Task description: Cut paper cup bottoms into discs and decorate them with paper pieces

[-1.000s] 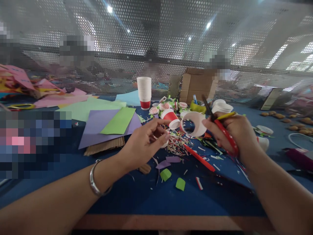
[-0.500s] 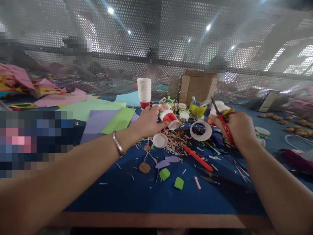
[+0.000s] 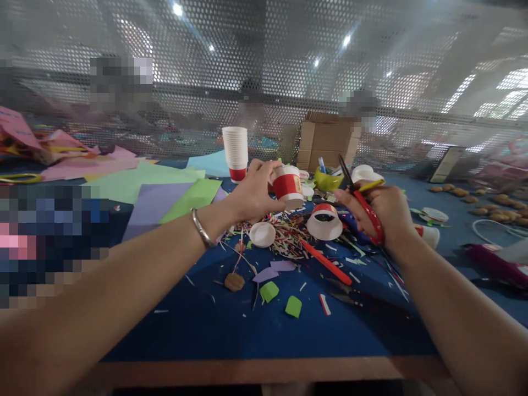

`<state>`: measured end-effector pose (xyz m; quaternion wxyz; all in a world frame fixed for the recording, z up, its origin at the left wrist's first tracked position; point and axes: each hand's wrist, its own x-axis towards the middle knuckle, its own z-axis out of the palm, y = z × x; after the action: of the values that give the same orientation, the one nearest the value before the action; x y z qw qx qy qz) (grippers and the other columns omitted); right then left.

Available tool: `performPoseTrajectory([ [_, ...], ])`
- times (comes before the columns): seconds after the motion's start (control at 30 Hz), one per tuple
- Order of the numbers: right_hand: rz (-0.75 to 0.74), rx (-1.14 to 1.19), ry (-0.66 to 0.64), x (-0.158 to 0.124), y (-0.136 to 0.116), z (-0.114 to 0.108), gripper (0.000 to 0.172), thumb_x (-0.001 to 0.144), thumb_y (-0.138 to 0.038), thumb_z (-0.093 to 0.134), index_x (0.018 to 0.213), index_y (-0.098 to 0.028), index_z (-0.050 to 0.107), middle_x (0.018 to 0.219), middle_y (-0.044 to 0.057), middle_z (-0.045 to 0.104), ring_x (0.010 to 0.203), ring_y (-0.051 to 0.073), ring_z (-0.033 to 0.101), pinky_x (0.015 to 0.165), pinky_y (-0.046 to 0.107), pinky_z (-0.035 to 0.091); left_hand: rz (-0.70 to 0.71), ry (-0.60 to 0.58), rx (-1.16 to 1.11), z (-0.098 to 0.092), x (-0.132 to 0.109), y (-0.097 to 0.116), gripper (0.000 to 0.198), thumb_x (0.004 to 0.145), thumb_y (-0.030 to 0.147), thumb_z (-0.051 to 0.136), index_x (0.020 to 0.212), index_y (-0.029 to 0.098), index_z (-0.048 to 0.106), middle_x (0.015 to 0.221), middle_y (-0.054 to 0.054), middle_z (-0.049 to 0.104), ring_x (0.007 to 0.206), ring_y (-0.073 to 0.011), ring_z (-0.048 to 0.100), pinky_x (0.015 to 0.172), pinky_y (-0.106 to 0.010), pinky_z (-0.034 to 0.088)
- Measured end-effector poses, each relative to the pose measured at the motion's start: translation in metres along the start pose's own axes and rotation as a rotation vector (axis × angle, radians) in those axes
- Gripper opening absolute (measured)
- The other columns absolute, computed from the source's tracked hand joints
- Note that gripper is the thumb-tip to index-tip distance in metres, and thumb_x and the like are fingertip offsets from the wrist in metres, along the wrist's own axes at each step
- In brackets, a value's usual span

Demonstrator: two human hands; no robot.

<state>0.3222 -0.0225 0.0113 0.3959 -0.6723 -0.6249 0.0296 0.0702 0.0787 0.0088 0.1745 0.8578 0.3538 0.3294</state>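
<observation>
Evidently the left hand is curled on a red-banded cup, thumb and fingers closed about its far left side, the cup raised a little above the paper shreds around the middle of the desk; what, if anything, the cup contains I cannot tell. The right hand is wrapped around the red and yellow handles of the scissors, their dark blades pointing up and to the far left. Between the two hands, slightly nearer, a cut cup piece with a flared white edge and a red band sits on the desk, its opening dark inside. Just beside the shreds, on the near left, a shallow white dish lies with its pale round inside facing up. Farther off, left of the held cup, a tall cup stack stands upright, many white rims nested one in another above a single red band. On the far side, to the right, a yellow-green container has a blue-tipped stick rising from it, and a cardboard box stands behind, its contents too indistinct to name. White bowls rest beyond the right hand, and another cup lies tipped beside the right wrist, partly hidden
</observation>
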Motion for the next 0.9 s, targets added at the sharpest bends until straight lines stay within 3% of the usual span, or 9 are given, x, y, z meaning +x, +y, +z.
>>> performPoseTrajectory([
  [0.17,-0.001,0.231,-0.1,-0.018,-0.021,0.004,0.039,0.086,-0.056,0.067,0.075,-0.019,0.061,0.045,-0.003,0.054,0.03,0.01,0.045,0.033,0.023,0.031,0.027,0.032,-0.239,-0.015,-0.037,0.013,0.074,0.069,0.017,0.077,0.135,0.023,0.044,0.14,-0.016,0.04,0.101,-0.0235,0.063,0.079,-0.037,0.062],
  [0.33,-0.055,0.384,-0.223,-0.036,-0.04,0.013,0.041,0.087,-0.059,0.066,0.075,-0.021,0.06,0.04,-0.007,0.046,0.031,0.011,0.043,0.034,0.023,0.034,0.016,-0.052,-0.425,-0.008,-0.071,0.031,0.084,0.077,0.009,0.067,0.15,0.035,0.034,0.152,-0.012,0.044,0.085,-0.0167,0.069,0.069,-0.032,0.062],
  [0.5,-0.132,0.385,-0.28,-0.042,-0.045,0.021,0.035,0.083,-0.047,0.077,0.071,-0.021,0.057,0.045,-0.008,0.048,0.036,0.008,0.042,0.039,0.021,0.033,-0.028,-0.199,-0.584,0.002,-0.082,0.036,0.102,0.077,0.003,0.061,0.162,0.039,0.016,0.135,-0.008,0.062,0.1,-0.025,0.071,0.081,-0.041,0.063],
  [0.6,-0.159,0.371,-0.264,-0.042,-0.044,0.024,0.034,0.084,-0.045,0.077,0.071,-0.021,0.057,0.05,-0.008,0.048,0.041,0.007,0.043,0.041,0.021,0.034,-0.073,-0.242,-0.7,0.002,-0.084,0.034,0.105,0.079,0.011,0.07,0.162,0.041,0.014,0.14,-0.007,0.06,0.108,-0.0272,0.069,0.094,-0.049,0.059],
  [0.77,-0.216,0.33,-0.253,-0.043,-0.044,0.027,0.035,0.084,-0.044,0.077,0.07,-0.02,0.056,0.06,-0.005,0.05,0.047,0.008,0.045,0.044,0.022,0.036,-0.232,-0.124,-0.802,0.001,-0.085,0.038,0.096,0.078,0.027,0.082,0.158,0.035,0.03,0.142,-0.01,0.06,0.119,-0.0309,0.065,0.098,-0.051,0.056],
  [0.9,-0.241,0.323,-0.311,-0.046,-0.044,0.028,0.029,0.085,-0.042,0.076,0.075,-0.02,0.059,0.065,-0.003,0.056,0.053,0.011,0.05,0.046,0.022,0.04,-0.356,0.014,-0.945,0.0,-0.084,0.041,0.079,0.073,0.024,0.087,0.14,0.02,0.047,0.122,-0.012,0.071,0.104,-0.0251,0.071,0.088,-0.04,0.058],
])
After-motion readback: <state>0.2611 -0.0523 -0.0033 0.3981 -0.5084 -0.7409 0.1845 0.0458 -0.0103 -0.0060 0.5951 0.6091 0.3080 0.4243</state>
